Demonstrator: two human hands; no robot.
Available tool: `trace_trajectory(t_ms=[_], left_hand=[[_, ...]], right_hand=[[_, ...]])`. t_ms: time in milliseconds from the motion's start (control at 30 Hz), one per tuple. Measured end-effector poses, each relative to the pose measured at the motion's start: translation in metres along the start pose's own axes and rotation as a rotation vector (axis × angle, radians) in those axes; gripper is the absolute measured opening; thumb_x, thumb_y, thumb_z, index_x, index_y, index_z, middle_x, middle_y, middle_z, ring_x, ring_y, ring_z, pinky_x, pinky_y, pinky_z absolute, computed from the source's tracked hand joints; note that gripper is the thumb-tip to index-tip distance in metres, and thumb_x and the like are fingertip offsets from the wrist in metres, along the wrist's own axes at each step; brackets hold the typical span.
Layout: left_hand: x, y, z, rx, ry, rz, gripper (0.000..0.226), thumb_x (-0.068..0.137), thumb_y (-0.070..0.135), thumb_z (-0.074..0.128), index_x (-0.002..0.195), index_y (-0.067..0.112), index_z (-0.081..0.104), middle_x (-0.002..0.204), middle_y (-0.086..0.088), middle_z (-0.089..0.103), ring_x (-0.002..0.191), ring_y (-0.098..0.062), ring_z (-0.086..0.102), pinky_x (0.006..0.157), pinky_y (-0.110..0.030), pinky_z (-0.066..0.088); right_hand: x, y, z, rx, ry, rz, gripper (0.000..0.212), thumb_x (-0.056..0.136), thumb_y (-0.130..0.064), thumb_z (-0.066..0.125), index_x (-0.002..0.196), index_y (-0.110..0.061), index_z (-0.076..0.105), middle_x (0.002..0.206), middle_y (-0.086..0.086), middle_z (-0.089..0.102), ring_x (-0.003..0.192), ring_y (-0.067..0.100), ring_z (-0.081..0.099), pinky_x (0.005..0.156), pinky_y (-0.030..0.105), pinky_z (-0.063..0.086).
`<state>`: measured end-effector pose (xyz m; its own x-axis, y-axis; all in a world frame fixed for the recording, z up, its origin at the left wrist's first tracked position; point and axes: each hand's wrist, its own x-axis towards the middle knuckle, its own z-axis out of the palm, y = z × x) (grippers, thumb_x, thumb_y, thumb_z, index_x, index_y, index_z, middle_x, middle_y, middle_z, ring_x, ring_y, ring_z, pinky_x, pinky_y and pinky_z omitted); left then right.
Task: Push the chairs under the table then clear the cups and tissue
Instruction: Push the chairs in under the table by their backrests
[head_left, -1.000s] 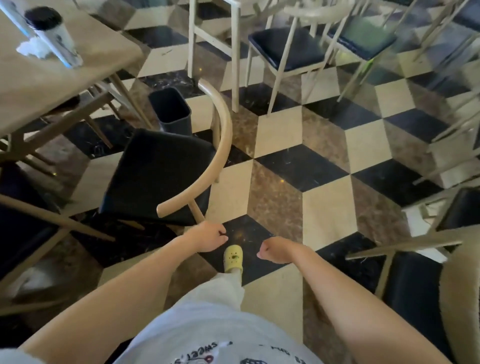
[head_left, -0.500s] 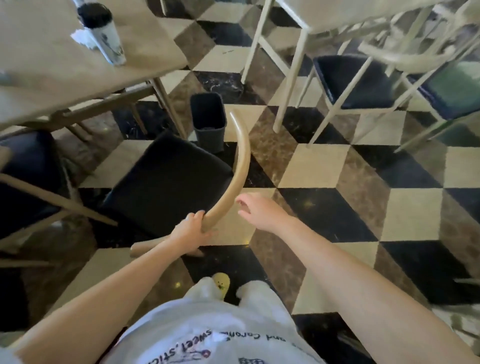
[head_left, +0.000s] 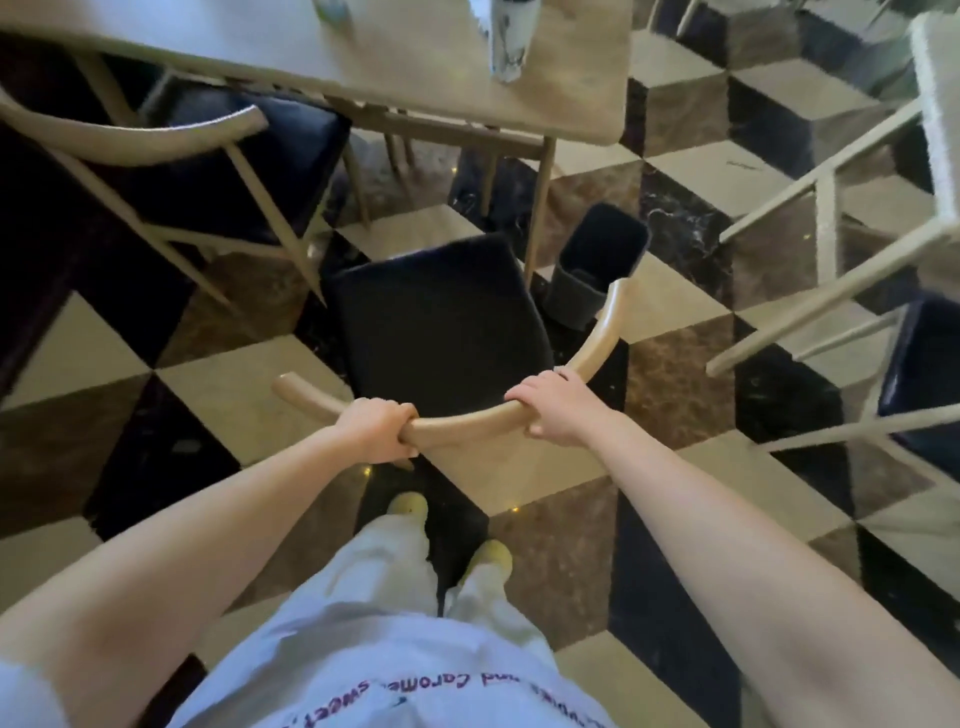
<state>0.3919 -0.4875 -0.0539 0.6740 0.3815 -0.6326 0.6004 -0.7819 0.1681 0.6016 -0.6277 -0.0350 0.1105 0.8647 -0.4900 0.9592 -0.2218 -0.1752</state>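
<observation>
A chair with a black seat (head_left: 441, 322) and a curved light-wood backrest (head_left: 462, 418) stands in front of me, its seat facing the wooden table (head_left: 571, 88). My left hand (head_left: 376, 428) grips the backrest left of its middle. My right hand (head_left: 550, 408) grips it further right. A white cup (head_left: 506, 41) stands on the table near the top edge of the view, cut off above. A second cup (head_left: 332, 9) barely shows at the top edge. No tissue is visible.
Another black-seated chair (head_left: 223, 171) sits partly under the table at left. A dark waste bin (head_left: 597, 265) stands on the checkered floor beside the table leg (head_left: 540, 202), right of my chair. Pale chairs and a table frame (head_left: 831, 208) crowd the right side.
I have turned to face the table. My right hand, open near the backrest before, now grips it alongside my left hand. The chair now points its seat toward the table.
</observation>
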Motion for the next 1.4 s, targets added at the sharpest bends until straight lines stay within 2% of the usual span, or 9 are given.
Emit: trace_trajectory(t_ms=[133, 200, 433, 567, 767, 933, 1133, 1400], left_hand=[[0.006, -0.003, -0.004, 0.031, -0.034, 0.011, 0.037, 0.09, 0.038, 0.063, 0.121, 0.021, 0.055, 0.112, 0.0, 0.066, 0.103, -0.019, 0.063, 0.093, -0.035, 0.047], [0.009, -0.005, -0.007, 0.034, -0.054, 0.029, 0.036, 0.09, 0.037, 0.063, 0.121, 0.021, 0.055, 0.113, 0.0, 0.065, 0.105, -0.02, 0.062, 0.099, -0.037, 0.044], [0.018, -0.051, -0.038, 0.034, -0.042, 0.031, 0.036, 0.088, 0.036, 0.065, 0.12, 0.022, 0.056, 0.112, 0.002, 0.065, 0.105, -0.018, 0.062, 0.099, -0.034, 0.041], [0.029, -0.092, -0.068, -0.034, -0.017, -0.029, 0.031, 0.085, 0.031, 0.07, 0.114, 0.028, 0.06, 0.106, 0.007, 0.065, 0.1, -0.013, 0.061, 0.096, -0.032, 0.048], [0.061, -0.144, -0.108, 0.06, -0.036, -0.046, 0.038, 0.083, 0.028, 0.073, 0.119, 0.026, 0.06, 0.111, 0.004, 0.065, 0.106, -0.015, 0.061, 0.098, -0.033, 0.049], [0.086, -0.179, -0.139, 0.138, 0.047, -0.032, 0.039, 0.082, 0.023, 0.073, 0.119, 0.022, 0.062, 0.113, 0.002, 0.065, 0.108, -0.017, 0.06, 0.098, -0.033, 0.049], [0.109, -0.205, -0.172, 0.205, 0.207, -0.001, 0.041, 0.084, 0.018, 0.071, 0.124, 0.022, 0.06, 0.121, -0.001, 0.065, 0.116, -0.02, 0.059, 0.104, -0.036, 0.047], [0.136, -0.217, -0.212, 0.299, 0.22, 0.034, 0.045, 0.088, 0.018, 0.067, 0.131, 0.02, 0.054, 0.129, -0.004, 0.06, 0.122, -0.023, 0.056, 0.103, -0.042, 0.048]], right_hand=[[0.024, 0.022, -0.017, -0.178, -0.107, -0.046, 0.032, 0.081, -0.037, 0.069, 0.112, -0.029, 0.062, 0.106, -0.006, 0.067, 0.102, 0.017, 0.063, 0.1, 0.038, 0.045], [0.029, 0.03, -0.022, -0.175, -0.145, -0.046, 0.03, 0.08, -0.043, 0.069, 0.106, -0.029, 0.065, 0.099, -0.007, 0.069, 0.094, 0.014, 0.064, 0.092, 0.035, 0.05], [0.055, 0.018, -0.036, -0.098, 0.016, -0.115, 0.03, 0.078, -0.053, 0.061, 0.092, -0.027, 0.067, 0.084, -0.01, 0.069, 0.079, 0.01, 0.064, 0.082, 0.033, 0.054], [0.082, -0.005, -0.053, -0.03, 0.047, -0.088, 0.031, 0.078, -0.052, 0.063, 0.09, -0.023, 0.065, 0.084, -0.007, 0.068, 0.077, 0.011, 0.064, 0.08, 0.031, 0.053], [0.122, -0.033, -0.074, 0.032, 0.089, -0.023, 0.028, 0.082, -0.049, 0.063, 0.091, -0.022, 0.062, 0.087, -0.006, 0.067, 0.077, 0.012, 0.062, 0.077, 0.027, 0.049], [0.16, -0.043, -0.094, 0.054, 0.131, 0.005, 0.031, 0.081, -0.052, 0.062, 0.091, -0.023, 0.061, 0.086, -0.006, 0.068, 0.075, 0.012, 0.064, 0.076, 0.03, 0.056], [0.198, -0.045, -0.116, 0.081, 0.187, 0.042, 0.035, 0.082, -0.054, 0.061, 0.095, -0.023, 0.062, 0.087, -0.006, 0.068, 0.074, 0.011, 0.064, 0.074, 0.028, 0.057], [0.224, -0.027, -0.148, 0.116, 0.179, 0.039, 0.034, 0.084, -0.053, 0.06, 0.098, -0.022, 0.061, 0.091, -0.005, 0.068, 0.079, 0.012, 0.064, 0.079, 0.029, 0.055]])
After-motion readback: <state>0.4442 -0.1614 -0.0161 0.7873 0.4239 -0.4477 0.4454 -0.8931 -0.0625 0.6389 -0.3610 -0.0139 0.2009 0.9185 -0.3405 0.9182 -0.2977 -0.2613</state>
